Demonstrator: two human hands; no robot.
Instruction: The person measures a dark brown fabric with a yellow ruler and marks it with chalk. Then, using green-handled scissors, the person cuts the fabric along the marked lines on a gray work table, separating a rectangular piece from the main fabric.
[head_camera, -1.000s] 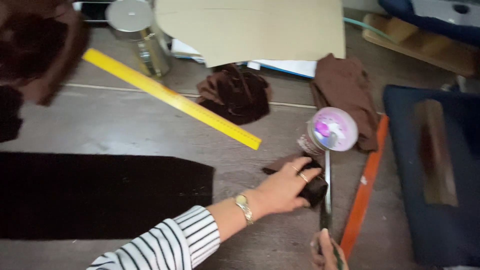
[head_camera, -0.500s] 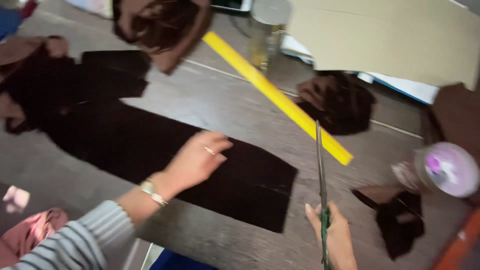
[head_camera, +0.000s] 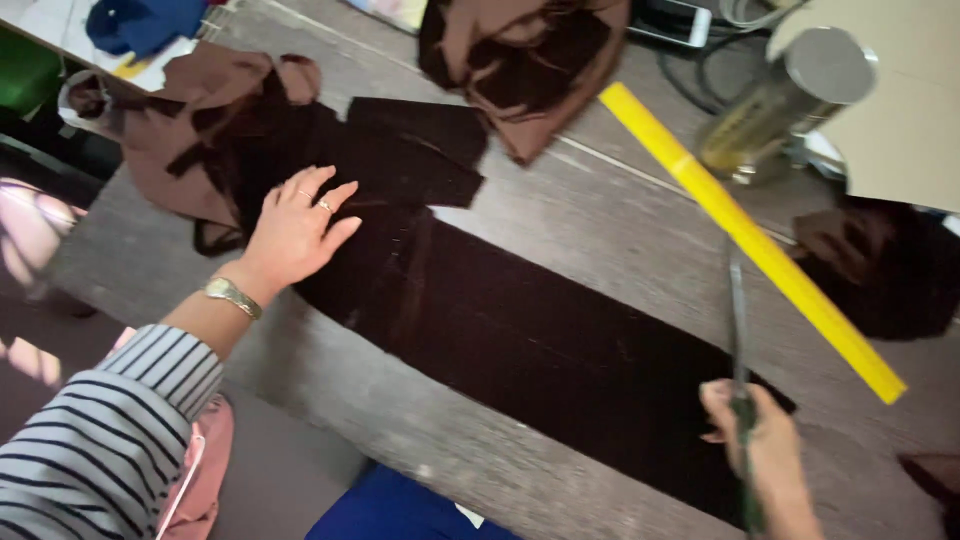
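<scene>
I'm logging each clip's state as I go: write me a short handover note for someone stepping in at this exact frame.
Left hand: open, flat on the long dark brown fabric strip near its left end, pressing it to the grey table.
Right hand: closed in a grip on the scissors, blades pointing away from the person, over the strip's right end.
Nearby: yellow ruler lies diagonally beside the scissors; metal can behind it; brown fabric pieces at the far edge.
Done: strip laid flat.
Left: no fresh cut visible at the scissors; whether the blades are in the cloth cannot be told.
</scene>
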